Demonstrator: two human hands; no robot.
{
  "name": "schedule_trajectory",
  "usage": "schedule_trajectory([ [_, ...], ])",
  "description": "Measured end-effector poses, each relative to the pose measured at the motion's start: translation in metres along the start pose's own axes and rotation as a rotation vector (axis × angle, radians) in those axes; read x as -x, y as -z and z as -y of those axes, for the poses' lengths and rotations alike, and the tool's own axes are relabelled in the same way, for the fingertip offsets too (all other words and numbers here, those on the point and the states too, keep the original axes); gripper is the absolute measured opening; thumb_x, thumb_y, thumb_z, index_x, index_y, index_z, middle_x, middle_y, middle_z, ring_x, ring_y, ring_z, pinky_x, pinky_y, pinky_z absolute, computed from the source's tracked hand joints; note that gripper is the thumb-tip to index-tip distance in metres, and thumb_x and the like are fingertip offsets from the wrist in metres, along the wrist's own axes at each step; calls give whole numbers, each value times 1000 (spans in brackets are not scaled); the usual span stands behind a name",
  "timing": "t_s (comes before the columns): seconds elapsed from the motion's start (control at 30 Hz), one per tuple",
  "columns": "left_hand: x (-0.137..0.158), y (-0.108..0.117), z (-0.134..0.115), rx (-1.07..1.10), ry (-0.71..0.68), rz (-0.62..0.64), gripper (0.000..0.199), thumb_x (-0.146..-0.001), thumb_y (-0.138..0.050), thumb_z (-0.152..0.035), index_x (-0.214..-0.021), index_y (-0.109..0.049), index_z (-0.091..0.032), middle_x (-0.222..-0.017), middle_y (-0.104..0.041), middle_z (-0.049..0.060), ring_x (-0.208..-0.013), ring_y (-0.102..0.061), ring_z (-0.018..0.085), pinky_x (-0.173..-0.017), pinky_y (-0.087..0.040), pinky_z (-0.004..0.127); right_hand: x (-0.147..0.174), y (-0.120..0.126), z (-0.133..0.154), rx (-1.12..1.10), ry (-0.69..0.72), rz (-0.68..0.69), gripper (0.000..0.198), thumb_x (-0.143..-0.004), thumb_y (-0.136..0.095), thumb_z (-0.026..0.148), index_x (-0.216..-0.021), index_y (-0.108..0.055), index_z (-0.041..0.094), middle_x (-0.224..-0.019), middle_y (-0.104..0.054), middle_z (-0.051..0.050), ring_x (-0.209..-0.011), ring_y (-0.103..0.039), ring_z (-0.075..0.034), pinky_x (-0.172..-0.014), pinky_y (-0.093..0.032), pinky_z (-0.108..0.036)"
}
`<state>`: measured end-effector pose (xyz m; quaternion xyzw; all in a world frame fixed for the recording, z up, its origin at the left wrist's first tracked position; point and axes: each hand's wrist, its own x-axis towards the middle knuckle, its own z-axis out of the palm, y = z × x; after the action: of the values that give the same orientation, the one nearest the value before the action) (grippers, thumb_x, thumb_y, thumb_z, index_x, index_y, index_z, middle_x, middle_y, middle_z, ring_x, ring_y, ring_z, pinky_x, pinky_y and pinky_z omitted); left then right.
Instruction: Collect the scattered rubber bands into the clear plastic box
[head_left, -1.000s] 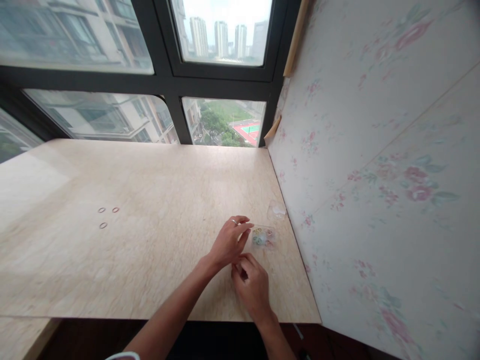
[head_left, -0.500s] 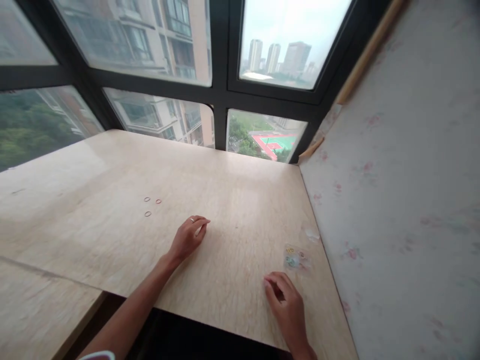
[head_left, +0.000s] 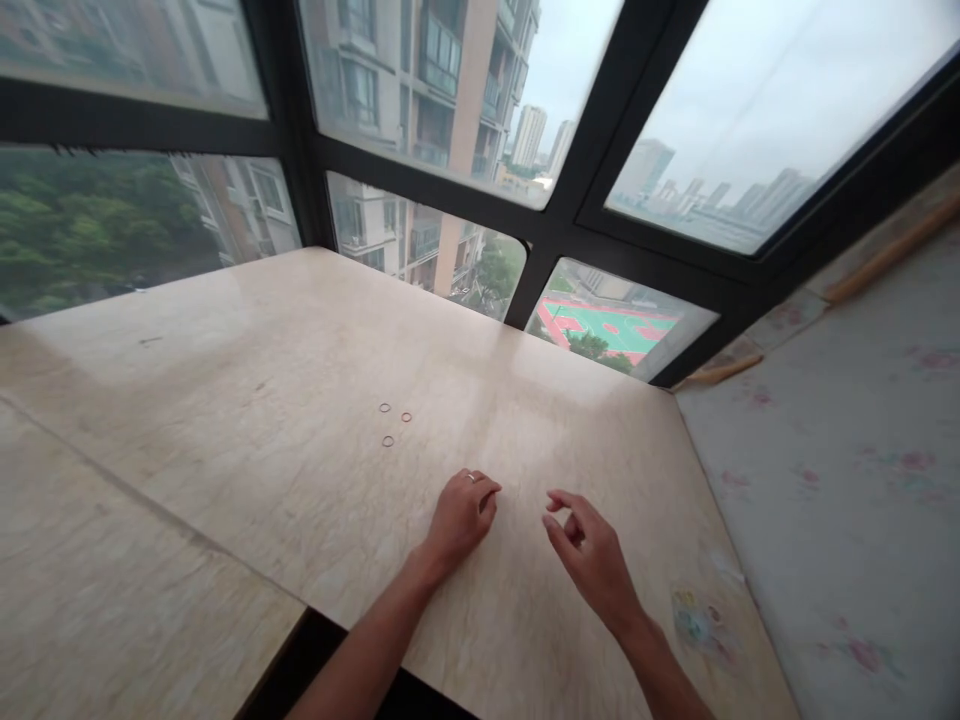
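Note:
My left hand (head_left: 463, 515) rests on the marble-patterned tabletop (head_left: 322, 480), its fingers drawn together in a pinch; whether anything small is between the tips I cannot make out. A ring sits on one of its fingers. To its right, my right hand (head_left: 589, 548) hovers over the top with thumb and forefinger a little apart and nothing visible between them. Beyond my left hand lie three thin bands, apart from one another: a dark one (head_left: 385, 408), a reddish one (head_left: 406, 417) and another dark one (head_left: 388, 441).
A clear packet (head_left: 701, 622) with small coloured pieces lies at the right, near the flowered wall (head_left: 847, 560). A clear scrap (head_left: 726, 568) is just behind it. Dark window frames (head_left: 427, 205) border the far side; a seam (head_left: 202, 540) crosses the left.
The view has swung, shifting the scene. My right hand has moved from beside the packet toward my left hand, and its thumb and forefinger have parted. My left hand keeps its pinch.

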<state>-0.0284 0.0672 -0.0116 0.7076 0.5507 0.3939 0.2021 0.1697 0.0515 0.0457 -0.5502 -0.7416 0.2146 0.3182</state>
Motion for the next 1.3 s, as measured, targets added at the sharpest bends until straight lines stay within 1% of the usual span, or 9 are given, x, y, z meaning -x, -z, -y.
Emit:
schedule_trajectory([
  [0.13,2,2,-1,-9,-1,13,21,-79,-52,-4,-85,-68,-16,-83,-68,7,-80,-57,21,-75,-45,35,-84,-50,57,21,233,128,24,-85,-53,21,-107,-62,18,-96,-65,-4,-57,-51,-10,-65,-47,-26],
  [0.2,2,3,0,13,11,3,20,-78,-51,-4,-81,-67,-17,-80,-67,6,-78,-56,21,-74,-45,34,-120,-80,80,109,334,236,28,-84,-54,18,-111,-61,17,-104,-64,-6,-73,-58,-12,-75,-47,-26],
  [0.27,1,3,1,41,15,-7,19,-78,-51,-5,-80,-66,-17,-80,-66,6,-78,-56,20,-75,-44,34,-149,-107,97,297,408,402,35,-84,-53,15,-119,-59,16,-115,-61,-8,-94,-59,-15,-83,-45,-26],
  [0.33,0,3,2,52,27,-8,17,-78,-50,-6,-78,-64,-17,-79,-65,5,-77,-56,20,-74,-44,33,-171,-130,109,445,430,529,38,-84,-53,15,-122,-59,18,-119,-60,-8,-100,-59,-18,-82,-44,-27],
  [0.5,-2,4,2,31,91,3,16,-81,-48,-10,-69,-56,-18,-72,-61,4,-71,-54,19,-65,-41,31,-195,-163,116,551,455,664,20,-84,-57,23,-101,-68,21,-103,-67,-8,-87,-63,-21,-68,-43,-28],
  [0.67,-3,5,1,57,109,-12,14,-81,-48,-11,-74,-58,-18,-75,-63,5,-72,-55,19,-66,-42,31,-193,-169,108,621,478,686,16,-87,-55,28,-91,-69,21,-98,-69,-8,-90,-62,-23,-66,-41,-28],
  [0.9,-6,6,4,134,126,-29,18,-79,-49,-10,-84,-65,-16,-80,-66,6,-76,-58,20,-70,-44,31,-184,-162,99,604,418,655,10,-79,-59,24,-79,-68,20,-84,-71,-7,-76,-63,-20,-59,-37,-26],
  [1.13,-8,8,3,170,166,-32,21,-78,-51,-8,-86,-69,-15,-80,-68,6,-76,-60,20,-73,-46,32,-169,-146,84,356,358,557,3,-73,-62,20,-74,-65,20,-77,-69,-3,-73,-61,-17,-62,-39,-25],
  [1.3,-9,6,6,188,141,-48,22,-79,-51,-9,-89,-70,-15,-85,-70,7,-77,-61,19,-73,-47,32,-151,-124,69,83,265,388,8,-80,-57,24,-80,-64,19,-83,-70,0,-73,-61,-12,-68,-44,-23],
])
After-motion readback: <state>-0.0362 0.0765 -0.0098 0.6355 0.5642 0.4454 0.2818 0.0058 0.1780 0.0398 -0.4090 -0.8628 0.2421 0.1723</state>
